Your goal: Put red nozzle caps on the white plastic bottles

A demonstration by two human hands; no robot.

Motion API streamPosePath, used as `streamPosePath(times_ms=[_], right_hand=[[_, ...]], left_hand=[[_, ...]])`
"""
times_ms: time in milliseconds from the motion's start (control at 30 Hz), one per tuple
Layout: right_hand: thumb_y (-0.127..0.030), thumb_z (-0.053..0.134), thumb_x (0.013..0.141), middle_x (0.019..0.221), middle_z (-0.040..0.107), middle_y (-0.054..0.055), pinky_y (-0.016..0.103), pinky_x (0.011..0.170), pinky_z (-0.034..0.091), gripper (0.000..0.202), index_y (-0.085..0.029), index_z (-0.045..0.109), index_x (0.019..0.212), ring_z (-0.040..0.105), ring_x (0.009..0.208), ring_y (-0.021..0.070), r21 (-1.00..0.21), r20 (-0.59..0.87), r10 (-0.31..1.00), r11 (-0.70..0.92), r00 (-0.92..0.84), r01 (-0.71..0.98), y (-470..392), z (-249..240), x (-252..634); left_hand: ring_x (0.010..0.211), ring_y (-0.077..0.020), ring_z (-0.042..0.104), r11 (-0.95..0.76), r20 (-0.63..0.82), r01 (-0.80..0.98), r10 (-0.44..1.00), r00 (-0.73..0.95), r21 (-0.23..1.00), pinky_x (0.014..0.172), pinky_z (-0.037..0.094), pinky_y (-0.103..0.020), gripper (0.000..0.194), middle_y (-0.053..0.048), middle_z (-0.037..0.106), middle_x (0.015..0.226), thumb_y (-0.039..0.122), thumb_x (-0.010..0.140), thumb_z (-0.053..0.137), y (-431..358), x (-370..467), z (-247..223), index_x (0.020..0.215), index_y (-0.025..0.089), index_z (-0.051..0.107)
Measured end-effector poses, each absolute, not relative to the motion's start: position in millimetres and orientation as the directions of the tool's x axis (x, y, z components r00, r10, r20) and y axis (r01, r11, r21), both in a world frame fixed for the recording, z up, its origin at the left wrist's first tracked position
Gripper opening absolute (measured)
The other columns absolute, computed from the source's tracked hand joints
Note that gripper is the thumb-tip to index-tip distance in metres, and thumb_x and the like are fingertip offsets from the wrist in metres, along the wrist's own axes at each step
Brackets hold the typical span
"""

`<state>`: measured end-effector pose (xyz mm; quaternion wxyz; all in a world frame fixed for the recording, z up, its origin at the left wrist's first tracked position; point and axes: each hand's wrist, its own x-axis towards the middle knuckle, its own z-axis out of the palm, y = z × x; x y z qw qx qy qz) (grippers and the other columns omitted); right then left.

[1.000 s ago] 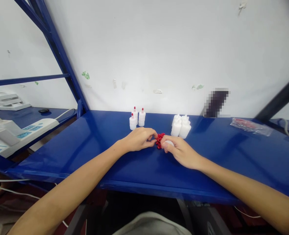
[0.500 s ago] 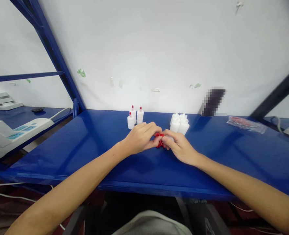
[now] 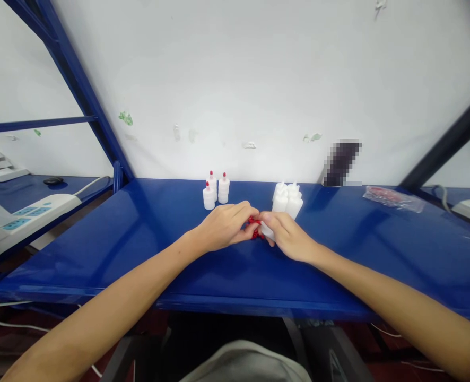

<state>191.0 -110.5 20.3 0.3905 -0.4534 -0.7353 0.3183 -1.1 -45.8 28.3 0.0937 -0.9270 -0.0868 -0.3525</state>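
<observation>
While a bottle (image 3: pixel 267 231) is held in the curled fingers of the right hand (image 3: pixel 286 233), a red cap (image 3: pixel 254 219) is pinched by the left hand (image 3: pixel 226 225) at the bottle's left end. Loose caps (image 3: pixel 255 234) are gathered beneath, on the table (image 3: pixel 322 276); three capped bottles (image 3: pixel 224 190) are stood far left, uncapped bottles (image 3: pixel 287 201) just beyond the right hand.
</observation>
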Motion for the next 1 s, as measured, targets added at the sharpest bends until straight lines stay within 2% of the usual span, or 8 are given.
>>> streamPosePath(times_ms=[167, 367, 500, 600, 767, 867, 933, 1000], right_hand=[[-0.065, 0.033, 0.099, 0.06, 0.055, 0.0, 0.028, 0.057, 0.04, 0.059, -0.018, 0.055, 0.07, 0.052, 0.053, 0.0136, -0.806, 0.289, 0.898, 0.415, -0.333, 0.421, -108.2, 17.8, 192.9], [-0.056, 0.033, 0.102, 0.061, 0.053, -0.001, 0.027, 0.057, 0.037, 0.052, -0.018, 0.054, 0.073, 0.05, 0.055, 0.0131, -0.73, 0.34, 0.837, 0.523, -0.43, 0.44, -111.9, 18.5, 193.2], [-0.045, 0.048, 0.098, 0.06, 0.051, -0.003, 0.025, 0.056, 0.033, 0.04, -0.017, 0.055, 0.07, 0.045, 0.056, 0.0115, -0.687, 0.371, 0.806, 0.572, -0.462, 0.448, -113.7, 21.7, 191.2], [-0.041, 0.047, 0.097, 0.056, 0.047, -0.003, 0.025, 0.053, 0.031, 0.041, -0.018, 0.05, 0.063, 0.041, 0.053, 0.0107, -0.711, 0.347, 0.808, 0.557, -0.476, 0.428, -113.8, 22.6, 191.6], [-0.041, 0.046, 0.097, 0.056, 0.049, -0.003, 0.025, 0.052, 0.032, 0.042, -0.018, 0.05, 0.063, 0.043, 0.052, 0.0109, -0.71, 0.378, 0.792, 0.58, -0.48, 0.399, -112.3, 20.6, 193.0], [-0.048, 0.043, 0.099, 0.058, 0.05, -0.002, 0.025, 0.053, 0.035, 0.043, -0.017, 0.055, 0.071, 0.046, 0.053, 0.0116, -0.741, 0.392, 0.795, 0.571, -0.463, 0.354, -110.5, 16.9, 192.5], [-0.053, 0.037, 0.1, 0.06, 0.051, -0.002, 0.025, 0.054, 0.037, 0.046, -0.017, 0.056, 0.078, 0.048, 0.054, 0.0122, -0.783, 0.384, 0.813, 0.538, -0.437, 0.311, -108.8, 14.0, 192.6], [-0.056, 0.031, 0.101, 0.06, 0.051, -0.002, 0.025, 0.054, 0.038, 0.05, -0.018, 0.055, 0.08, 0.049, 0.055, 0.0125, -0.823, 0.363, 0.843, 0.49, -0.398, 0.288, -106.8, 11.7, 193.8]], left_hand=[[0.065, -0.0119, 0.061, -0.968, 0.649, 0.234, 0.12, 0.751, -0.091, 0.057, 0.043, -0.024, 0.012, -0.002, 0.062, 0.078, 0.022, 0.097, 0.04, -46.5, -2.4, 28.5, 0.097, 0.018, 0.052], [0.062, -0.0121, 0.06, -0.976, 0.689, 0.157, 0.008, 0.724, -0.154, 0.054, 0.042, -0.024, 0.008, 0.0, 0.061, 0.075, 0.021, 0.095, 0.043, -50.5, -0.3, 23.9, 0.096, 0.018, 0.051], [0.064, -0.0124, 0.061, -0.994, 0.624, 0.094, 0.04, 0.78, -0.054, 0.058, 0.045, -0.024, 0.006, 0.0, 0.062, 0.077, 0.024, 0.096, 0.045, -53.2, 2.3, 19.7, 0.095, 0.019, 0.049], [0.064, -0.0131, 0.062, -0.995, 0.596, 0.095, 0.083, 0.799, 0.012, 0.059, 0.046, -0.025, 0.008, 0.0, 0.063, 0.078, 0.026, 0.097, 0.045, -54.7, 3.3, 19.9, 0.096, 0.018, 0.048], [0.063, -0.0142, 0.061, -0.996, 0.574, 0.086, 0.076, 0.815, 0.01, 0.059, 0.044, -0.025, 0.013, -0.001, 0.063, 0.077, 0.027, 0.1, 0.04, -57.4, 3.2, 22.7, 0.094, 0.018, 0.047], [0.066, -0.0148, 0.061, -0.997, 0.587, 0.071, 0.057, 0.808, 0.0, 0.061, 0.045, -0.026, 0.017, -0.002, 0.064, 0.08, 0.029, 0.102, 0.037, -57.6, 3.9, 22.1, 0.098, 0.018, 0.049], [0.067, -0.0143, 0.059, -0.994, 0.656, 0.09, 0.105, 0.747, 0.057, 0.062, 0.045, -0.026, 0.02, -0.002, 0.064, 0.079, 0.031, 0.103, 0.036, -52.0, 3.2, 21.8, 0.096, 0.018, 0.05], [0.063, -0.0127, 0.055, -0.957, 0.768, 0.173, 0.29, 0.571, 0.232, 0.06, 0.042, -0.024, 0.024, -0.001, 0.059, 0.073, 0.035, 0.103, 0.037, -37.7, -1.3, 23.0, 0.088, 0.019, 0.049]])
